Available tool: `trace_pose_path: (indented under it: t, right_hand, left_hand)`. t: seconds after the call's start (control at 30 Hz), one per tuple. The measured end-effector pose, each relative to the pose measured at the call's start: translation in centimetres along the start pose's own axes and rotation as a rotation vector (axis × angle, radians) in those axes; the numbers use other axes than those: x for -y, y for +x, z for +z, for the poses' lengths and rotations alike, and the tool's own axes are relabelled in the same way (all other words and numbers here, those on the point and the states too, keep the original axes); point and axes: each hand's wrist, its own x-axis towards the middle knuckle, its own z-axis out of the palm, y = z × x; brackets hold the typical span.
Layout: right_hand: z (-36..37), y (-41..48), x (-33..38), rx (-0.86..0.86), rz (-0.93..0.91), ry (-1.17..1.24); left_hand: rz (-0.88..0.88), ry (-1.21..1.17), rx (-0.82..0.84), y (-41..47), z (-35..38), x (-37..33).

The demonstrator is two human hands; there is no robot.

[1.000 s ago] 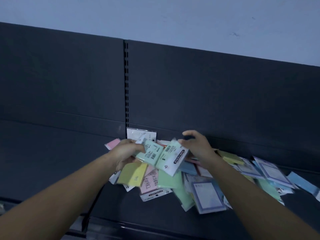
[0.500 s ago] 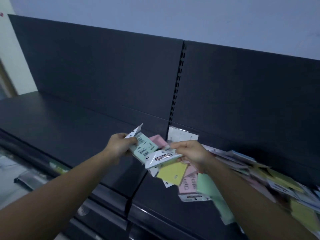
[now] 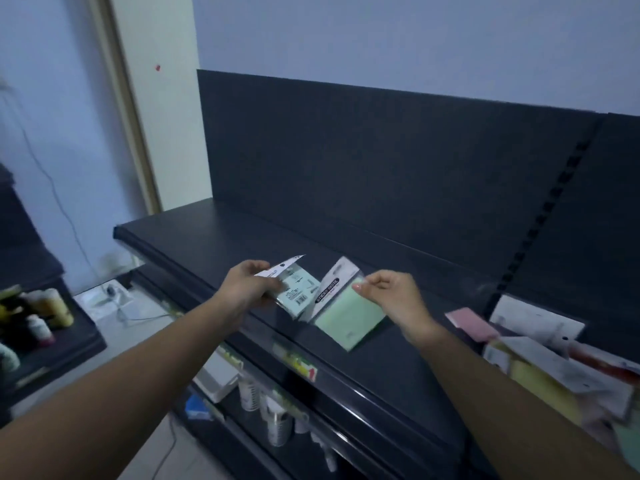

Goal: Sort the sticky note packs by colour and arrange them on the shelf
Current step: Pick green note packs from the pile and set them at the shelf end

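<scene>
- Head view: left hand grips a pale green sticky note pack by its white header end, fingers curled under it and thumb on top. The pack's back faces up, with a barcode and small print too blurred to read.
- Right hand pinches a second green pack at its upper right edge between thumb and fingertips. Its white header card carries a black oval label with white letters, which appears to read "STICKY NOTES" though blurred.
- Both packs are held just above the top of the dark shelf, side by side, with near edges touching or overlapping.
- Right end of the shelf: loose pile of packs, with a pink pack, a yellow pack and white card backs; print unreadable.
- Shelf front edge: price strip tag, yellow and red, text illegible.
- Lower tier: bottles, labels unreadable.
</scene>
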Motion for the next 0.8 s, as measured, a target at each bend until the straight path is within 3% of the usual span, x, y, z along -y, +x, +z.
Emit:
trace_pose_path:
  t: [0.2, 0.6, 0.8]
  right_hand:
    - [7.5, 2.9, 2.1, -0.16, 0.027, -0.023]
    - [19.9, 14.4, 4.9, -0.079, 0.13, 0.283]
    - [24.2, 22.3, 5.0, -0.073, 0.142, 0.318]
  left_hand:
    - [-0.034, -0.085, -0.175, 3.3, -8.8, -0.2]
    - [-0.174, -0.521, 0.015, 13.3, -14.9, -2.6]
    - [-0.241, -0.579, -0.012, 21.9, -16.2, -4.7]
